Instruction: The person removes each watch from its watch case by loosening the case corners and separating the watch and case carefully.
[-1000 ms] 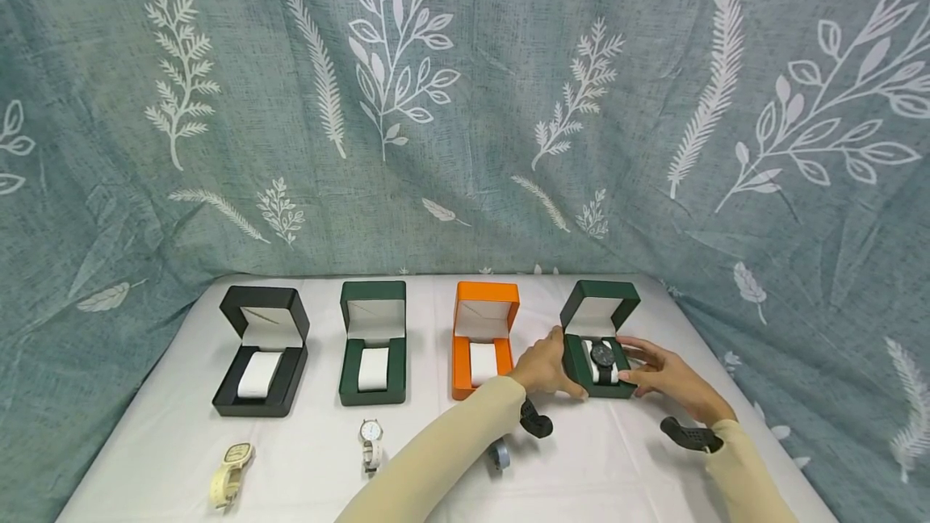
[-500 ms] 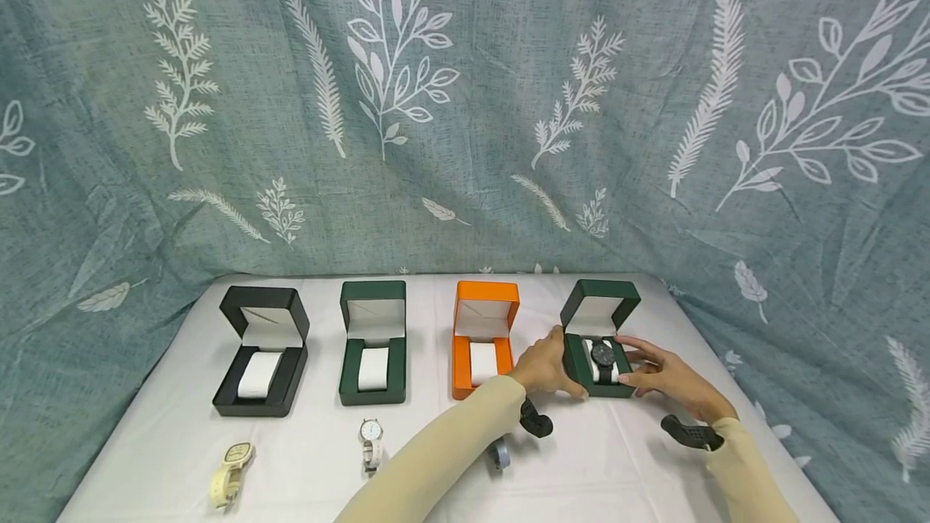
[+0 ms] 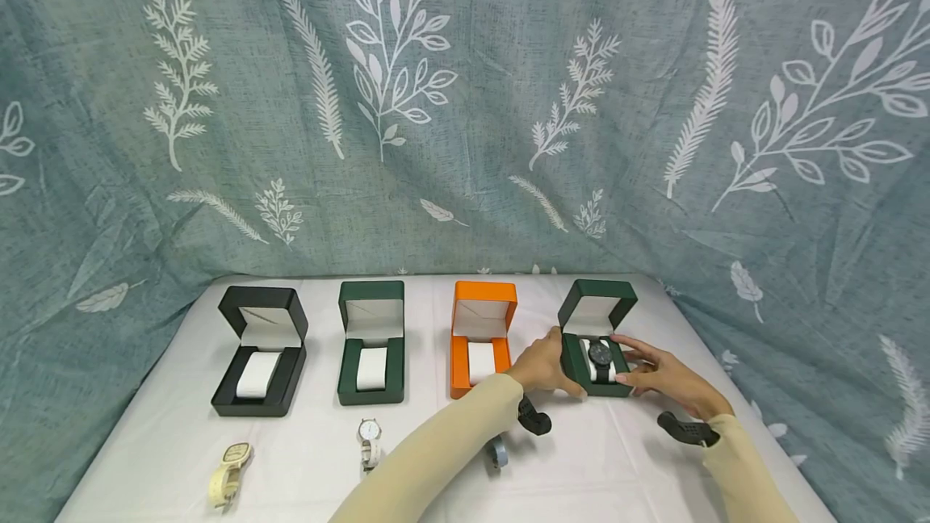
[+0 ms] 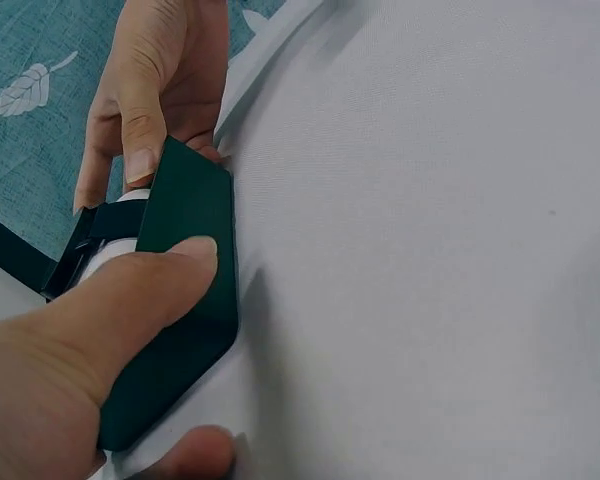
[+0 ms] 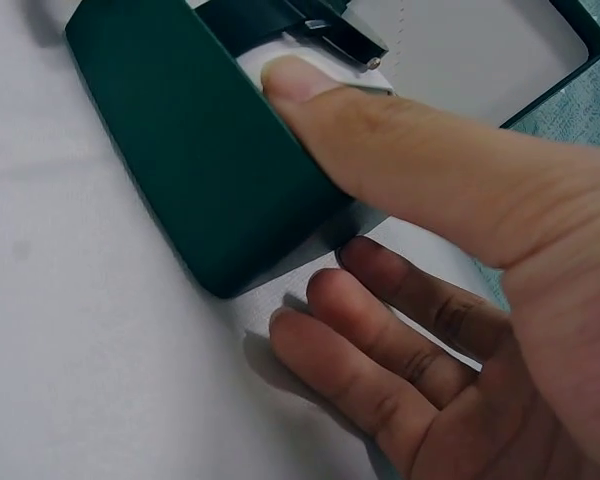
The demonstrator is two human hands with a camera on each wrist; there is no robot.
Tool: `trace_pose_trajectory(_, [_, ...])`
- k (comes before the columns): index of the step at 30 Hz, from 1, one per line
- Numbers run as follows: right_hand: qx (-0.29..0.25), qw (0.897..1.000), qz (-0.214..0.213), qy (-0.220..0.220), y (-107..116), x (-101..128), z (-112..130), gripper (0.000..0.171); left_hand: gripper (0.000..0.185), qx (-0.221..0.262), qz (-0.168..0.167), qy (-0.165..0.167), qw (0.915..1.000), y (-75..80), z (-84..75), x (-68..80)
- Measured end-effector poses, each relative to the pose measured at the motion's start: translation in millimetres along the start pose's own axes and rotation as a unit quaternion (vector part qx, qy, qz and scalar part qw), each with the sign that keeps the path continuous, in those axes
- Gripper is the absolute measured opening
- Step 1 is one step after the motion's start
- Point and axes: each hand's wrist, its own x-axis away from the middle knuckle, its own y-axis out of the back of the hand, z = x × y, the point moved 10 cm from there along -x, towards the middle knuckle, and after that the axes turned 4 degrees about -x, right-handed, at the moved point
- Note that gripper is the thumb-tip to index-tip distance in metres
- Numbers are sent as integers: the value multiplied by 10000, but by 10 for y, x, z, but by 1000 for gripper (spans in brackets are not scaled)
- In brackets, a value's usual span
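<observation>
A black watch [image 3: 600,353] is wrapped round a white cushion [image 3: 612,374] inside the right-hand green watch box [image 3: 572,361], whose lid stands up. My left hand [image 3: 539,363] grips this box at its left side; in the left wrist view the thumb [image 4: 185,270] lies across the green front wall. My right hand [image 3: 657,378] reaches in from the right, its thumb [image 5: 310,90] on the end of the white cushion and its index finger at the cushion's far side. Its other fingers [image 5: 370,340] are curled outside the box.
To the left stand open boxes with bare white cushions: orange [image 3: 459,378], green [image 3: 349,386] and black [image 3: 286,394]. A cream watch [image 3: 231,474], a white-strapped watch [image 3: 369,442] and a blue-grey watch [image 3: 497,452], partly behind my left sleeve, lie nearer on the white-covered table.
Both hands keep nearly the same hold on the right-hand green box. The whole head view shifts very slightly to the left.
</observation>
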Motion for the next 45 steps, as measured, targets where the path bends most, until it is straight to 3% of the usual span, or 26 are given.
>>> trace_pose_trajectory(5, [31,10000,60,-5,-4,6,-25,84,115,-75,87,-3,9999,6,2,19])
trace_pose_trajectory(8, [54,9999,104,28,-1,21,-27,84,102,-175,-15,-117,9998,36,-34,16])
trace_pose_trajectory(13, [19,10000,33,26,31,36,-34,84,75,-262,-534,-443,9972,138,-128,-3])
trace_pose_trajectory(20, [-22,9999,-51,-153,24,34,-95,87,71,-394,-935,-501,9936,180,-177,16])
trace_pose_trajectory(32, [-28,10000,-49,-8,6,12,-29,85,78,-659,-961,-623,9912,143,-256,-1])
trace_pose_trajectory(45, [-3,10000,-71,31,-6,7,-25,85,77,-1020,-682,-635,9904,61,-298,-57])
